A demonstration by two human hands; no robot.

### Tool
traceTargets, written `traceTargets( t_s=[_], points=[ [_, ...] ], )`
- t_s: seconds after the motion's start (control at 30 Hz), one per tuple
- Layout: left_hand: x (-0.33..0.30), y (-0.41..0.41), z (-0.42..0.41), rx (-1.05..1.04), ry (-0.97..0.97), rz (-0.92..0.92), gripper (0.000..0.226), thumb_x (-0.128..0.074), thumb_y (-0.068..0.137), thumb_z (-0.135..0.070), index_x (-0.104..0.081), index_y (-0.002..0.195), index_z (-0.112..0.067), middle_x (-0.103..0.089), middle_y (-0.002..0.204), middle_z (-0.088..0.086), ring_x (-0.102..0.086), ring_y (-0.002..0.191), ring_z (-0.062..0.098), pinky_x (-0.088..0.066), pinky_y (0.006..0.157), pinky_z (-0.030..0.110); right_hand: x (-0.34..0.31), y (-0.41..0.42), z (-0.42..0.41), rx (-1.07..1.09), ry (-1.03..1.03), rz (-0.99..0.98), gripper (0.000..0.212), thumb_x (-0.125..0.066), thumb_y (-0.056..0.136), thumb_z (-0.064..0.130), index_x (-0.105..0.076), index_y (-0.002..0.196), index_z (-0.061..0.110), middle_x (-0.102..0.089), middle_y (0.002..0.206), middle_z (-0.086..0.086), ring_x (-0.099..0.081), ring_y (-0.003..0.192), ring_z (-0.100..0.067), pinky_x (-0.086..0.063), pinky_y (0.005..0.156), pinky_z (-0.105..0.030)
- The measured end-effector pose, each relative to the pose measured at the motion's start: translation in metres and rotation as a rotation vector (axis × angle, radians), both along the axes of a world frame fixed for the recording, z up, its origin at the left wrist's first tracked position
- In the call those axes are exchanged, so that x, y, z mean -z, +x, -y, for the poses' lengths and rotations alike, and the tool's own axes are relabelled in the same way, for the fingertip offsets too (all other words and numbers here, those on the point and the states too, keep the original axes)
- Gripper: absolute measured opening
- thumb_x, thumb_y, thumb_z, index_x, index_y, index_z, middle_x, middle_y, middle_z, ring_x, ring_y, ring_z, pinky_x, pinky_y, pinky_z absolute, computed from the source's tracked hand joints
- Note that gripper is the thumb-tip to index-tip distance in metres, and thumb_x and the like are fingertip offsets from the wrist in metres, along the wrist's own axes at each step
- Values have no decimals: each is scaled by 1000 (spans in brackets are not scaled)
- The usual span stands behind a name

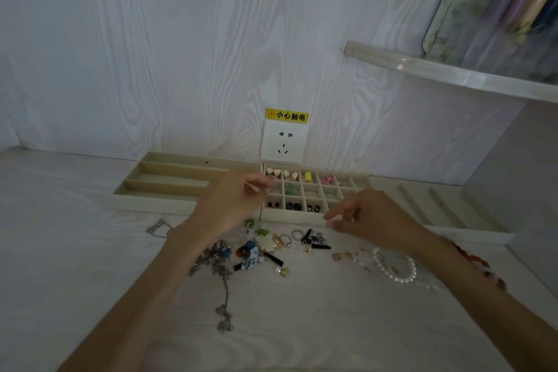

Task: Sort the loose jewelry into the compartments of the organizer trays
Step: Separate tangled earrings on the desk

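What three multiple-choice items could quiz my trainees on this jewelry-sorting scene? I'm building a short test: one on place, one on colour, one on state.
1. Where does the pearl bracelet lie?
A. in the grid tray
B. on the table, under the right forearm
C. on the shelf

2. What colour is the sticker above the socket?
A. yellow
B. red
C. blue

3. What state are the long slots of the left tray in?
A. full of chains
B. covered by a lid
C. empty where visible

Answers:
1 B, it rests on the table, outside the grid tray.
2 A, a yellow strip with black writing.
3 C, only bare lining shows; the left hand hides one end.
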State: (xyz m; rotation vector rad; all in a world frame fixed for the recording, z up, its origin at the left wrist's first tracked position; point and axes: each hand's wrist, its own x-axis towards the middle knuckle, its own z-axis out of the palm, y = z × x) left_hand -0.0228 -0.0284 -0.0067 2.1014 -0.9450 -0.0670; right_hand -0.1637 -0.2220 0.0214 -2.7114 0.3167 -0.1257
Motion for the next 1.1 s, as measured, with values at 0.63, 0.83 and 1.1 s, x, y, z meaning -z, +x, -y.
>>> traceTargets(
  t_s=[0.63, 0.83, 1.1],
  points=[
    [9, -54, -57, 174, 364, 179, 21, -68, 81, -32, -67, 99, -43, -56, 92, -25, -43, 74, -12, -29, 61, 10, 45, -19, -87, -170, -90, 157, 21, -57, 89, 37, -68, 107, 36, -61, 85, 14, -46, 74, -1, -30, 69, -19],
    [6, -63, -61, 139, 392, 26, 23, -72, 77, -32, -67, 97, -42, -63, 87, -27, -58, 81, -7, -44, 69, 14, 53, -21, -94, -143, 4, 102, 13, -66, 83, 32, -74, 93, 34, -53, 71, 19, -46, 62, 5, -31, 59, -7],
    [13, -77, -47, 49, 135, -123, 23, -77, 68, -37, -67, 88, -43, -69, 78, -27, -63, 72, -12, -55, 78, 28, 34, -30, -92, 101, 719, 19, 32, -59, 88, 35, -63, 57, 28, -58, 52, 15, -51, 54, 5, -37, 60, -5]
  ],
)
